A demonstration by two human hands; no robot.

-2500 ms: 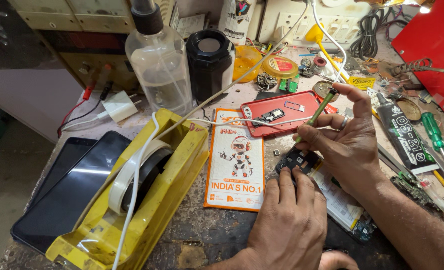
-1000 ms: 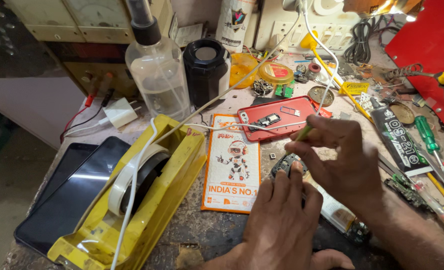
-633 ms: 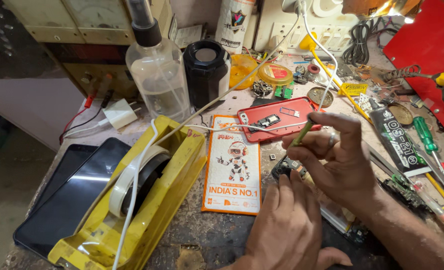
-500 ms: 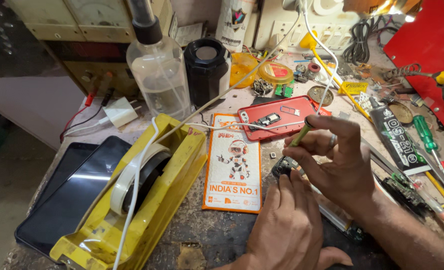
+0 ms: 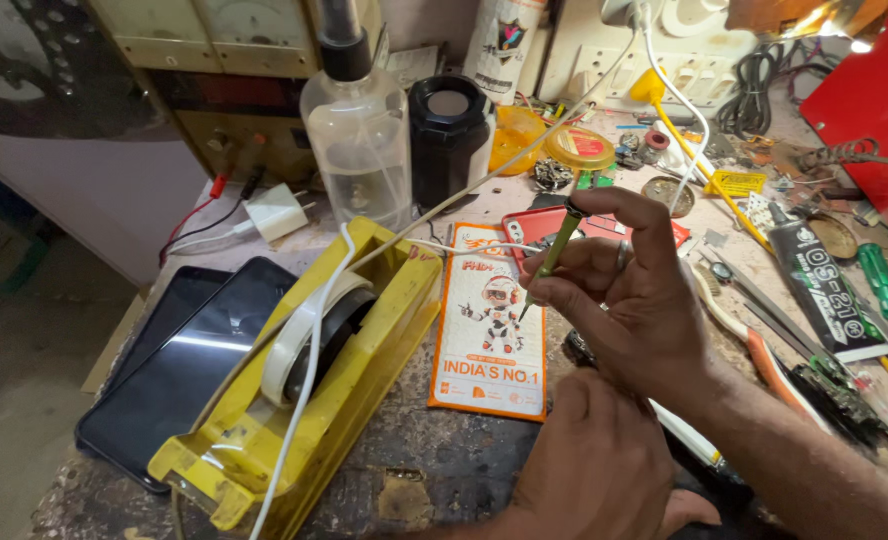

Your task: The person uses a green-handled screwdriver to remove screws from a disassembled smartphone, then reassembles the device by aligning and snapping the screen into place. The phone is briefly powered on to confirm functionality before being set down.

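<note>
Fingers [image 5: 564, 290] of the right hand [image 5: 644, 300] are pinched on a screwdriver [image 5: 554, 250], the left hand [image 5: 594, 470] hiding the work, a tape dispenser [image 5: 304, 380] at nine o'clock.

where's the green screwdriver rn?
Head view, right of centre: the thin green screwdriver is pinched in the right hand, tip down over the orange card, just in front of the red phone.

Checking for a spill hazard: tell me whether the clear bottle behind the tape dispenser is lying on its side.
No, the clear bottle stands upright behind the yellow tape dispenser, its dark cap pointing up.
</note>
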